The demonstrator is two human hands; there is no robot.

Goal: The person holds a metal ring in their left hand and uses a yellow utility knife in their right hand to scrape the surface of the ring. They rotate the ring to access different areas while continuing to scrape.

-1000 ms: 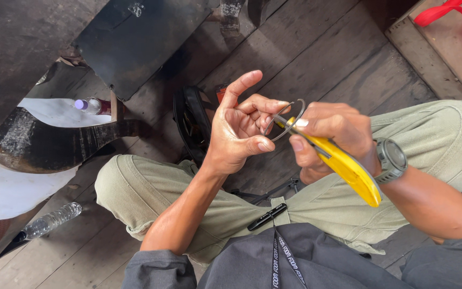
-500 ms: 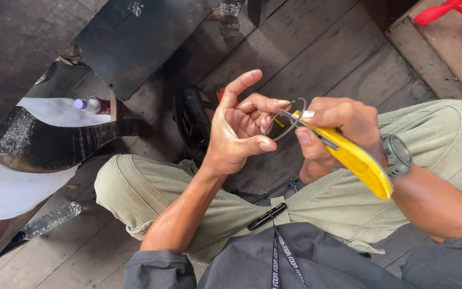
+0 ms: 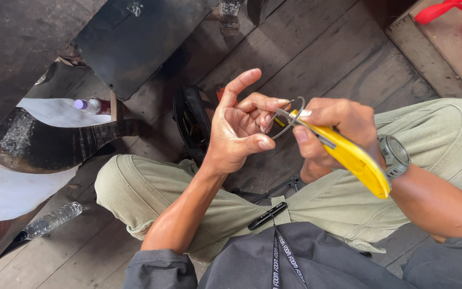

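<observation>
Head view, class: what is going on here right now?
A person sits cross-legged on a wooden floor. The right hand grips yellow-handled pliers, whose tip bites a thin wire ring. The left hand steadies the ring with its fingertips, index finger raised. A black pen lies on the lap, a plastic bottle lies on the floor to the left, and a watch is on the right wrist.

Wire ring (image 3: 287,119) between hands, pliers (image 3: 348,155) right, above lap.
</observation>
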